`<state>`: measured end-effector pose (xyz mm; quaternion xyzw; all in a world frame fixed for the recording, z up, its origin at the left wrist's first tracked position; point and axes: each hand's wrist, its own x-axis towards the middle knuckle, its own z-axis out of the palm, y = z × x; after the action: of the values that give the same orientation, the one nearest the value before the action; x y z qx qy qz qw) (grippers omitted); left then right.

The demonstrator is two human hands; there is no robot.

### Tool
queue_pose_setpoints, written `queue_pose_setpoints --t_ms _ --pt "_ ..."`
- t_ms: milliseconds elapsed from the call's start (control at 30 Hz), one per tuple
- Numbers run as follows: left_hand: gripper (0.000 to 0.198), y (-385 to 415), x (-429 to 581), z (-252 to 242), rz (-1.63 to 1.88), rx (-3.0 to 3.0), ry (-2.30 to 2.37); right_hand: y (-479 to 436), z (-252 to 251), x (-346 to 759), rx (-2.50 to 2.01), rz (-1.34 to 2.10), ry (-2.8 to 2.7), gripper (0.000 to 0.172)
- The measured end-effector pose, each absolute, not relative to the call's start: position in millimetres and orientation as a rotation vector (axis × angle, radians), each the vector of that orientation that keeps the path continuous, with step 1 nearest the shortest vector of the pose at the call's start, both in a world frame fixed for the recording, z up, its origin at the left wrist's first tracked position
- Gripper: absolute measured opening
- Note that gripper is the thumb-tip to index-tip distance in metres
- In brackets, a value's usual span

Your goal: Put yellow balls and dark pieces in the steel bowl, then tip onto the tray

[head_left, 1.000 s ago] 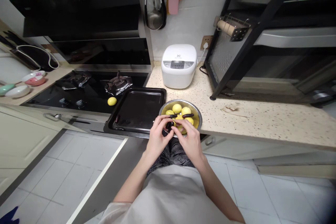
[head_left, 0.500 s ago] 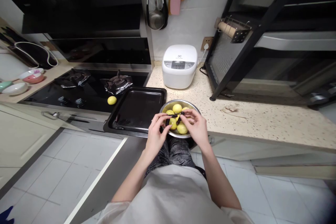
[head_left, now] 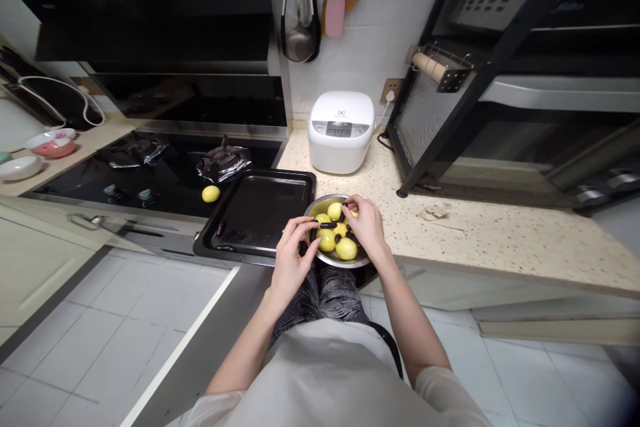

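Note:
A steel bowl (head_left: 373, 205) at the counter's front edge holds several yellow lemons (head_left: 347, 248) with long, dark, glossy pieces (head_left: 329, 225) among them, which look like finger-shaped black grapes. At the bowl's left rim is my left hand (head_left: 293, 250), its curved thumb and fingers around dark pieces. Over the right side, my right hand (head_left: 367, 223) pinches another dark piece (head_left: 343, 211) between thumb and fingers. A black baking tray (head_left: 267, 203) lies left of the bowl, with a couple of small dark pieces at its left and front edges.
One lemon (head_left: 211, 194) sits on the black gas hob (head_left: 170, 190), left of the tray. Behind the bowl stands a white rice cooker (head_left: 341, 133). To the right are a black rack (head_left: 435, 100) and a scrap of paper (head_left: 433, 213). Below the tray, a drawer (head_left: 200, 340) is pulled out.
My right hand has moved slightly up and back over the bowl, uncovering dark pieces between the lemons. My left hand stays by the left rim. The view has shifted a little.

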<state>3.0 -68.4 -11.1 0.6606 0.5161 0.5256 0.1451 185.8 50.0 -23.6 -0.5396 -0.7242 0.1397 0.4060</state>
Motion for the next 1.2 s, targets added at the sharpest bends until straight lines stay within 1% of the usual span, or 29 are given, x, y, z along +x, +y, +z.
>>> queue_pose_setpoints --t_ms 133,367,500,700,933,1000,1200 --pt "0.020 -67.5 4.3 -12.2 1.513 1.898 1.474 46.5 -25.0 188.2 -1.341 0.204 -1.899 0.009" --pt "0.020 -65.7 8.8 -15.3 1.525 1.909 1.432 34.5 -21.9 196.5 -1.249 0.275 -1.863 0.020" --pt "0.022 -65.3 10.4 -14.3 1.516 1.915 1.392 21.6 -10.5 197.2 -1.161 0.287 -1.849 0.017" --pt "0.025 -64.4 13.4 -17.5 1.497 1.930 1.391 -5.4 1.1 189.2 -0.936 0.427 -1.907 0.013" --pt "0.018 -41.3 1.3 -6.7 1.480 2.047 1.338 -24.5 -8.8 195.8 -1.000 0.370 -1.836 0.014" --pt "0.019 -26.9 -2.4 -3.0 1.430 2.102 1.311 -28.3 -12.3 199.0 -1.018 0.351 -1.807 0.014" --pt "0.026 12.7 -0.1 -6.8 1.081 2.259 1.273 -37.2 -13.6 208.7 -1.033 0.324 -1.781 0.016"
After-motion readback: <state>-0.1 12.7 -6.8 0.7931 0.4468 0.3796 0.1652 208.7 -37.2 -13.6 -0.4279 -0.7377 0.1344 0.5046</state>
